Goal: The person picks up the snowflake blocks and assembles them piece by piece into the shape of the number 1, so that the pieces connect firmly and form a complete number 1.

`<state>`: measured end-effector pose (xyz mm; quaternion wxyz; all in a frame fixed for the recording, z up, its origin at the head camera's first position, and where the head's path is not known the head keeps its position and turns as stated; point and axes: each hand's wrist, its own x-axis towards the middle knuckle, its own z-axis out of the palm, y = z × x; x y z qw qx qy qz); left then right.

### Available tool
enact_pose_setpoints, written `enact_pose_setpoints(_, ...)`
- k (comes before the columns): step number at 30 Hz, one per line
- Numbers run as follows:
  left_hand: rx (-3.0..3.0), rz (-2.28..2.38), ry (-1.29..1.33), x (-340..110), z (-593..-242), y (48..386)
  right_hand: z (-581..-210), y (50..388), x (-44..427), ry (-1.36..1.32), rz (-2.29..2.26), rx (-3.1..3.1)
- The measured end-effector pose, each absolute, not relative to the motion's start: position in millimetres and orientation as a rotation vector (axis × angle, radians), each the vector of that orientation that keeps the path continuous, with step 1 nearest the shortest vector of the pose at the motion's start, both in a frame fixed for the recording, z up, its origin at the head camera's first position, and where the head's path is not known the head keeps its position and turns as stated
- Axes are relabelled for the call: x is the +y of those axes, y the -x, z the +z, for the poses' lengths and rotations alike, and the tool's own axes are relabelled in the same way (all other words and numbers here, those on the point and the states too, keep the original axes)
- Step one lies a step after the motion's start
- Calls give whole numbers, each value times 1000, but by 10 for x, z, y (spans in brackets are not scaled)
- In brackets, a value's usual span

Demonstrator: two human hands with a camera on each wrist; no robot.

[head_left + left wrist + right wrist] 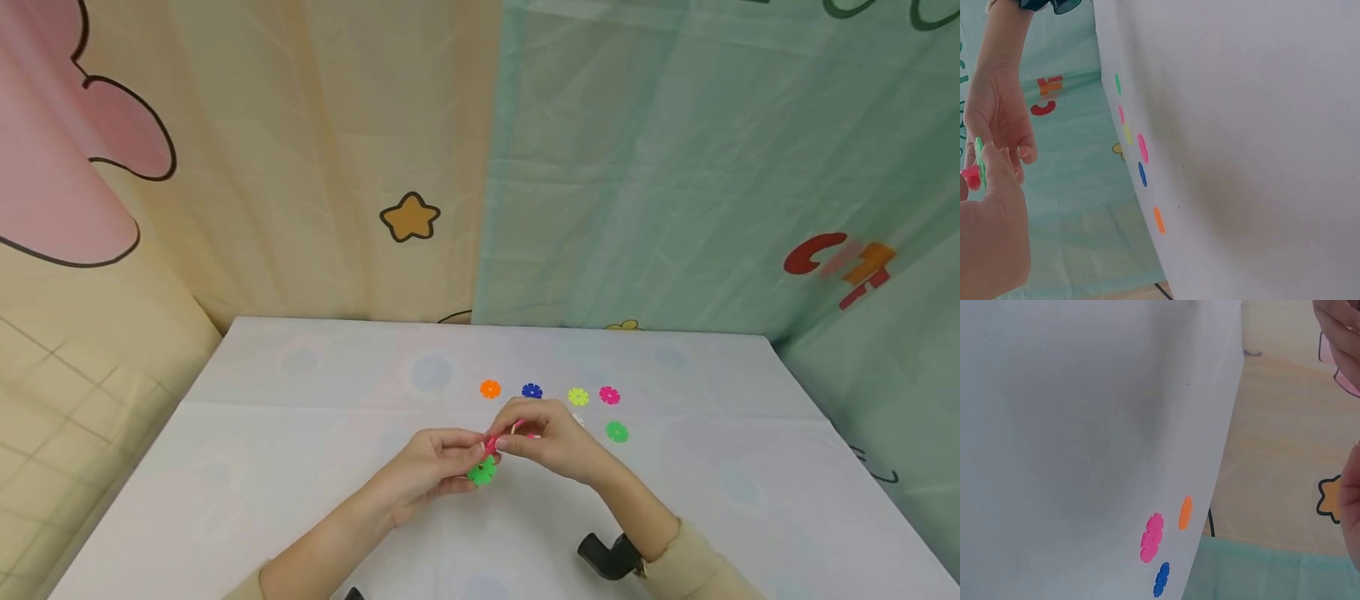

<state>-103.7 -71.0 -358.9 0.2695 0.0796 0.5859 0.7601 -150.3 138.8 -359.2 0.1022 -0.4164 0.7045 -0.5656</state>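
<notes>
Both hands meet above the table's middle in the head view. My left hand (pixel 429 468) holds a green notched snowflake disc (pixel 482 472) between thumb and fingers. A pink snowflake disc (pixel 491 446) sits against the green one, seen nearly edge-on, and my right hand (pixel 553 440) pinches it with thumb and fingertips. In the left wrist view the green disc (pixel 980 162) stands on edge beside the pink disc (pixel 970 176); fingers cover part of both. Whether the two discs are slotted together I cannot tell.
Beyond the hands, orange (pixel 490 389), blue (pixel 532 391), yellow (pixel 578 397), pink (pixel 610 395) and green (pixel 617 432) discs lie flat on the white tabletop (pixel 300 467). Another pink disc (pixel 1152 537) is partly behind the right hand. A black bent object (pixel 611 557) is by the right wrist.
</notes>
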Motion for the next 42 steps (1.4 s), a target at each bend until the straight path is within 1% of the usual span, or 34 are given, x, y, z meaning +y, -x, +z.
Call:
enact_pose_setpoints(3, 1562, 2056, -234, -708, -3604, 1036, -3611, 1501, 1377, 1252, -1675, 2062)
enact_pose_setpoints(8, 1564, 2044, -266, -692, -3628, 1001, -3650, 1491, 1381, 1170, -1658, 2041)
enact_pose_setpoints(24, 1539, 2065, -219, -613, -3698, 983, -3718, 1492, 1416, 1112, -1642, 2066)
enact_pose_setpoints(32, 1620, 2020, -147, -674, -3687, 994, -3721, 1538, 1573, 905, -1619, 2189)
enact_pose_setpoints(42, 1679, 2008, -81, -760, -3666, 1028, -3666, 1593, 1956, 639, -1586, 2367)
